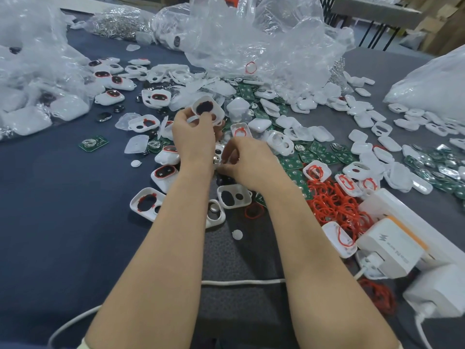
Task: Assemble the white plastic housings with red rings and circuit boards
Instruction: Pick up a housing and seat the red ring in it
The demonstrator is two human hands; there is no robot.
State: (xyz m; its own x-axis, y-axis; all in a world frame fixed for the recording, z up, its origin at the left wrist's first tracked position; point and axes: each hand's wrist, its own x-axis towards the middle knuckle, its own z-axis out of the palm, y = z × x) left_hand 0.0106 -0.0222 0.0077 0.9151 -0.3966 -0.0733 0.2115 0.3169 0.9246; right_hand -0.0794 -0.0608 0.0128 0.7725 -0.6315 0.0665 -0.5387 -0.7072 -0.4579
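**Left hand** (193, 137): centre of frame, raised above the pile. Fingers and thumb curled round one white housing (208, 110), gripping it by its lower edge. The housing is tilted, open side to the camera, with a large dark oval opening showing.

**Right hand** (247, 161): just below and right of the left hand, low over the parts. Fingers curled, the tips pinching a small silvery part (216, 161) that is too small to identify.

**Loose housings** (147, 204): scattered across the middle of the table (50, 197), several already fitted with a red ring. More plain white shells are spread towards the right edge.

**Red rings** (334, 205): loose heap at right of centre, touching nearby housings and boards.

**Circuit boards** (292, 162): green, strewn right of the hands. One single board (93, 143) lies apart at mid left.

**Clear plastic bags** (251, 34): one large crumpled bag at upper centre. Another bag (30, 71), at upper left, holds white parts, and a third (432, 81) is at upper right.

**White chargers** (390, 245): lower right, plugged into a power strip.

**White cable** (241, 282): runs across the lower centre beneath both forearms.
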